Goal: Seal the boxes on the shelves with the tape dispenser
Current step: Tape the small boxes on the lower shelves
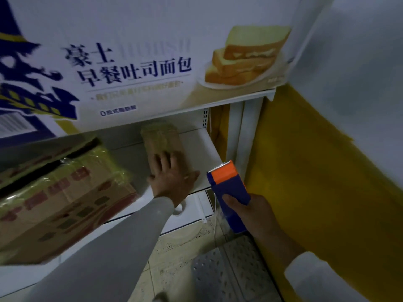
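Left hand (172, 177) lies flat, fingers spread, on a small box (162, 144) on a white shelf (202, 147); right hand (250, 212) grips a blue-and-orange tape dispenser (229, 186) just beside it.

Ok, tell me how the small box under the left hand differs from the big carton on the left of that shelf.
The small box is narrow and plain brown; the big carton is far bulkier, with red printing. The left hand rests flat on the small box; nothing touches the big carton. The big carton's top shows glossy tape and a dark gap; the small box's top looks closed. Both are cardboard, on the same white shelf.
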`<action>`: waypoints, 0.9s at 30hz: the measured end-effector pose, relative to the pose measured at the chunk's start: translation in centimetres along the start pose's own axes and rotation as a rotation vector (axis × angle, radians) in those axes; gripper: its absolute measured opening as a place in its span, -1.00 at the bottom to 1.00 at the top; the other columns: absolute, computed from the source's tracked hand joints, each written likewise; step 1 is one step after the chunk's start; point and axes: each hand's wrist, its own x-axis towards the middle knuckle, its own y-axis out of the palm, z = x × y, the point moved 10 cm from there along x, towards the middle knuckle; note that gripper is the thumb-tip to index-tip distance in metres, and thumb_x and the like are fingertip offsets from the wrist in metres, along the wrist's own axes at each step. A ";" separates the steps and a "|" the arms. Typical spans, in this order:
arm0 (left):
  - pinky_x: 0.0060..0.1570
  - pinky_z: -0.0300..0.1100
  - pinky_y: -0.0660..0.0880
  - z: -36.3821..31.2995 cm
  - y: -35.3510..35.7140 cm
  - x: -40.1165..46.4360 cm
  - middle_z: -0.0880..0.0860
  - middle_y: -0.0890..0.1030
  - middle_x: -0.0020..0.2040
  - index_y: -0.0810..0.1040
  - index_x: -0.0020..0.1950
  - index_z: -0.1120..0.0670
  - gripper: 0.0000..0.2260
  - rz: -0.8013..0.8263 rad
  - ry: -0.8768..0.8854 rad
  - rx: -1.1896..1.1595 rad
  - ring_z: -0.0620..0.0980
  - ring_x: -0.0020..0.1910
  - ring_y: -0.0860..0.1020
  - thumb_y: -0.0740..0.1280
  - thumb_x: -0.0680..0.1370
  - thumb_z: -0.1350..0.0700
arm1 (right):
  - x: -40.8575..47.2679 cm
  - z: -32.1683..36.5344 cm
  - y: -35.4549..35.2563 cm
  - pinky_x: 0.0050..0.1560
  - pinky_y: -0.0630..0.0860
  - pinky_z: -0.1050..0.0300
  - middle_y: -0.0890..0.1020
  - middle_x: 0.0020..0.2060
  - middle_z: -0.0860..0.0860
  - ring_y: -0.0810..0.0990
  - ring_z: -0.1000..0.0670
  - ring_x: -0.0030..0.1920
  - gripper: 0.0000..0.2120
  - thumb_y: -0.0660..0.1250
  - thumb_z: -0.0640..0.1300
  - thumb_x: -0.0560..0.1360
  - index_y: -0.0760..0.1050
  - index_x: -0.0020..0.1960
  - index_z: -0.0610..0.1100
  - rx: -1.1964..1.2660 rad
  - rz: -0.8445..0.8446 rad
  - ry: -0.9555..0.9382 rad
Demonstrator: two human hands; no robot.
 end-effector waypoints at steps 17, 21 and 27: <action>0.47 0.16 -0.22 -0.2 0.7 -1.8 -0.11 -0.29 0.54 -0.03 0.53 -0.24 -0.32 0.323 0.662 0.246 0.00 0.52 -0.31 0.30 0.54 0.00 | -1.8 -1.6 -3.1 -0.30 0.44 0.11 0.63 -0.40 -0.02 0.60 -0.07 -0.34 -0.78 0.46 -0.07 0.48 0.54 -0.28 -0.13 0.039 0.067 0.012; 0.47 0.08 -0.22 -0.7 0.7 -1.6 -0.14 -0.28 0.52 -0.07 0.54 -0.23 -0.25 0.331 0.736 0.253 -0.04 0.53 -0.25 0.27 0.52 0.18 | -1.9 -1.7 -2.5 -0.24 0.49 0.00 0.65 -0.36 -0.10 0.62 -0.18 -0.30 -0.78 0.46 -0.07 0.49 0.58 -0.23 -0.19 0.029 0.094 -0.006; 0.47 -0.11 -0.27 -1.0 0.2 -0.9 -0.10 -0.23 0.53 -0.13 0.55 -0.15 -0.17 0.172 0.768 0.243 -0.06 0.53 -0.22 0.17 0.46 0.41 | -1.7 -1.6 -1.8 -0.22 0.52 -0.03 0.68 -0.31 -0.18 0.64 -0.22 -0.27 -0.63 0.46 0.04 0.40 0.59 -0.16 -0.31 0.067 0.148 -0.016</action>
